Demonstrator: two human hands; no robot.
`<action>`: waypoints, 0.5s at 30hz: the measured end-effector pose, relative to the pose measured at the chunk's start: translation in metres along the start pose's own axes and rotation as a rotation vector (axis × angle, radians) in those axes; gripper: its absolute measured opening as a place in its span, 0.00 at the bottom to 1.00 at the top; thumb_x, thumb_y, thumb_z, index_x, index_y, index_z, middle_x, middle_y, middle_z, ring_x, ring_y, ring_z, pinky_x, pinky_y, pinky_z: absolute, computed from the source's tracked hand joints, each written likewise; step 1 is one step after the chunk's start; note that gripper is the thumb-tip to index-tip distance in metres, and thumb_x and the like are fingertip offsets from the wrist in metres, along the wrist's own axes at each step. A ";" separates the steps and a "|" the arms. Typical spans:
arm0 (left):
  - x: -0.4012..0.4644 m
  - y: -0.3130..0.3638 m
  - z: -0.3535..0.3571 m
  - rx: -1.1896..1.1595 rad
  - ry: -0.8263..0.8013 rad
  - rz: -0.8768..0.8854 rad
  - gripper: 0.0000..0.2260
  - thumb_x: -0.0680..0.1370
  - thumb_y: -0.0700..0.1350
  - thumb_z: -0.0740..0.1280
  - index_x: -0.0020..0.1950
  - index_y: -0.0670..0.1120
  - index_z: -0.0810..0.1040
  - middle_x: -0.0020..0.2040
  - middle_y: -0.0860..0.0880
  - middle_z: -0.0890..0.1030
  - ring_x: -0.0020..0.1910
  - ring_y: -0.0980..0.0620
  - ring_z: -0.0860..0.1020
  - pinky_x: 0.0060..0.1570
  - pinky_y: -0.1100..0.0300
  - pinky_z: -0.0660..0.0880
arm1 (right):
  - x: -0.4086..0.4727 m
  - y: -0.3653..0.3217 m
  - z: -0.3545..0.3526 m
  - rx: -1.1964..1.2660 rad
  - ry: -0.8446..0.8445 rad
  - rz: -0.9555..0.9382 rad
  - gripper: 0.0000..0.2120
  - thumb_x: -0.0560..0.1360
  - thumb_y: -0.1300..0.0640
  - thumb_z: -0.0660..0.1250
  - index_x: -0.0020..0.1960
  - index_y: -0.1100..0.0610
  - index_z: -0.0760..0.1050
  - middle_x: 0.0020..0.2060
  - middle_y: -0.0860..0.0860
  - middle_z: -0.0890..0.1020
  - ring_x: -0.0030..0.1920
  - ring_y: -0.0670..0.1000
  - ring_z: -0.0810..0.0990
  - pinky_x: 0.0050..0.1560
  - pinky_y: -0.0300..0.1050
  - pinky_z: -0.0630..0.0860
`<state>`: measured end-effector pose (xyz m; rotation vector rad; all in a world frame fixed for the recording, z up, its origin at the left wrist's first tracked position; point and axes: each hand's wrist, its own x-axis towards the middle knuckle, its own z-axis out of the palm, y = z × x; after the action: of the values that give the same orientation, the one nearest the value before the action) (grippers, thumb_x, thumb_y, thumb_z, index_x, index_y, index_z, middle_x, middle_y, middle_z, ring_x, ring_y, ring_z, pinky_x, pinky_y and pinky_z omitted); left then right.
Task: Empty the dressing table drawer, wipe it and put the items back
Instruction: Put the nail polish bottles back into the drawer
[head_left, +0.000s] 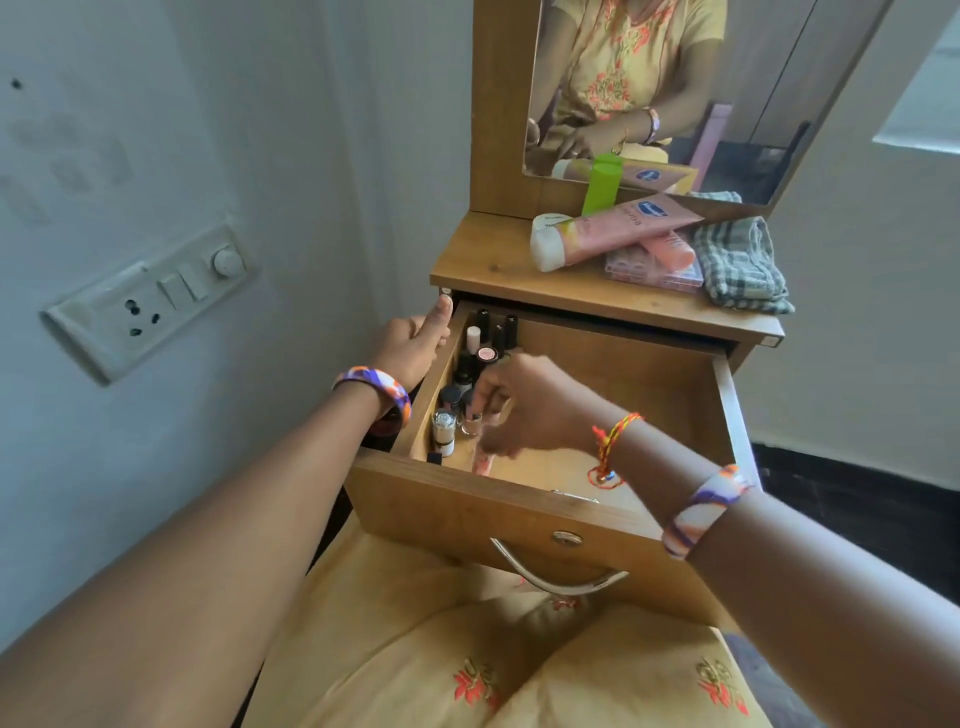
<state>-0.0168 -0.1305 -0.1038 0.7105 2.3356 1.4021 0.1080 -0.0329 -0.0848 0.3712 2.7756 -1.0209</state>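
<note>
Yellow embroidered fabric over the person's lap (519, 670) fills the foreground, and the pulled-out wooden drawer (498, 514) hangs right above it. Her left hand (415, 345) grips the drawer's left wall, thumb up and fingers curled round the edge. Her right hand (519, 405) reaches down inside the drawer, fingers bent among the small upright nail-polish bottles (470, 374) crowded along the left side; motion blur hides whether she is pinching 1 of them, so I cannot tell. A slim pink tube (482, 462) shows blurred just below her fingertips.

On the wooden tabletop (493, 270) lie a pink lotion tube with a white cap (597, 234), a green bottle (602, 184), a flat pink palette case (654, 275) and a folded grey checked cloth (743, 265).

The bottles stand touching each other, so a knuckle brushing 1 could likely topple several. The lotion tube rests across other items near the front edge and might roll off into the drawer.
</note>
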 end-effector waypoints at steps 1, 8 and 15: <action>-0.001 -0.001 0.001 0.001 -0.002 -0.012 0.22 0.80 0.59 0.52 0.45 0.44 0.75 0.44 0.44 0.75 0.38 0.51 0.72 0.37 0.64 0.69 | 0.002 0.000 0.007 -0.019 -0.014 -0.001 0.10 0.69 0.64 0.72 0.49 0.60 0.76 0.47 0.56 0.82 0.31 0.48 0.81 0.33 0.36 0.80; 0.000 -0.006 0.004 0.105 0.027 0.029 0.24 0.79 0.60 0.51 0.41 0.45 0.78 0.45 0.44 0.81 0.45 0.47 0.77 0.50 0.56 0.72 | 0.020 -0.001 0.032 0.014 -0.010 0.020 0.08 0.71 0.62 0.72 0.49 0.63 0.78 0.45 0.59 0.83 0.34 0.50 0.82 0.34 0.36 0.79; 0.004 -0.002 0.000 0.178 0.045 0.118 0.27 0.81 0.57 0.51 0.49 0.38 0.81 0.48 0.40 0.83 0.47 0.45 0.78 0.50 0.59 0.70 | 0.023 -0.003 0.032 0.042 -0.027 0.004 0.09 0.71 0.62 0.72 0.49 0.63 0.78 0.45 0.58 0.83 0.31 0.46 0.80 0.33 0.34 0.79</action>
<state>-0.0203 -0.1291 -0.1059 0.8880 2.5141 1.2795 0.0874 -0.0522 -0.1127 0.3656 2.7320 -1.0765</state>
